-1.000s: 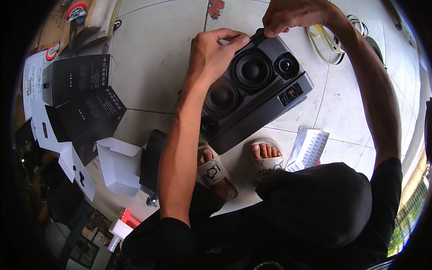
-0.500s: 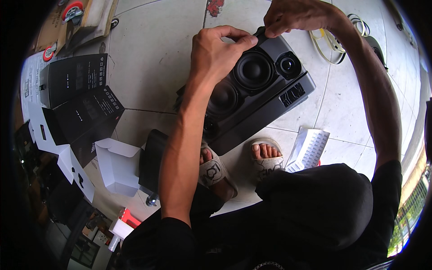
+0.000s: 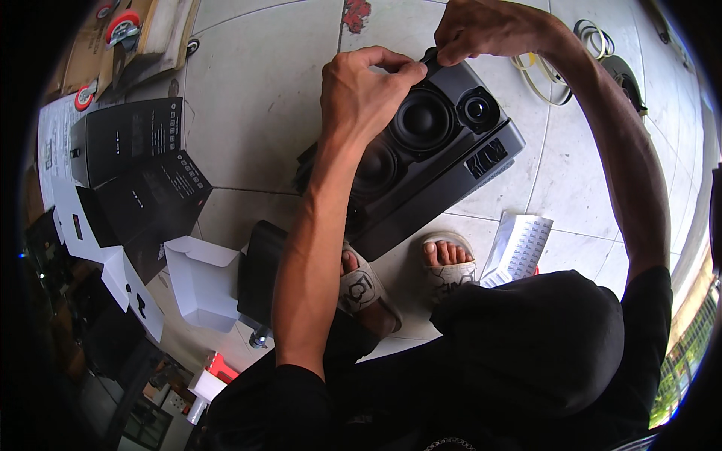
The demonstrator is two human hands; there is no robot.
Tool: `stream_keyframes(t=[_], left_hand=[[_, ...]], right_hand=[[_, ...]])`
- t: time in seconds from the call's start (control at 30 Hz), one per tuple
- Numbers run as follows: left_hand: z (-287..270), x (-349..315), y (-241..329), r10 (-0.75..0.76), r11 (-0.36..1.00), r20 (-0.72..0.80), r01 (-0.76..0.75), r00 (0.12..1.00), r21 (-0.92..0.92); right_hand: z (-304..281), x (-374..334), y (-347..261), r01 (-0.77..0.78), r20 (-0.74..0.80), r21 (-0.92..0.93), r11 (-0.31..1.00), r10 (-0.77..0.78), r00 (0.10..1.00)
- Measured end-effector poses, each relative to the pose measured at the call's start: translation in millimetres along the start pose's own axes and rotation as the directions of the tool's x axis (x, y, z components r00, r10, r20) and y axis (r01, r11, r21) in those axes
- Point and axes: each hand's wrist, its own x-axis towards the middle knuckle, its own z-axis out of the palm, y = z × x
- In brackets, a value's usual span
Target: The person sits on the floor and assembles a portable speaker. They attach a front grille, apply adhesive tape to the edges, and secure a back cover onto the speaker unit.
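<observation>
Both hands pinching at the top corner of a dark speaker cabinet.

My left hand [image 3: 368, 94] and right hand [image 3: 489, 30] are clenched on the speaker [image 3: 436, 161] at its 12 o'clock edge; it lies tilted on floor tiles [image 3: 256, 98], above my sandalled feet [image 3: 406, 274]. I judge a slipped pinch could rock the cabinet onto my toes.
</observation>
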Motion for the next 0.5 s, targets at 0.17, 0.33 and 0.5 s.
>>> stream_keyframes(t=[0.17,0.33,0.5], left_hand=[[5.1,2.9,-3.1,-0.028,0.999,-0.018,0.028,0.999,0.037],[8.1,7.4,2.0,-0.151,0.986,-0.023,0.153,0.988,0.066],[8.7,9.4,7.3,-0.182,0.973,-0.017,0.182,0.983,0.145]], right_hand=[[2.2,-2.2,-10.1,-0.077,-0.035,-0.04,0.996,0.076,0.997],[-11.5,-11.7,-19.4,-0.169,0.005,-0.085,0.982,0.17,0.985],[-19.1,-14.9,10.3,-0.188,-0.043,-0.186,0.964,0.183,0.982]])
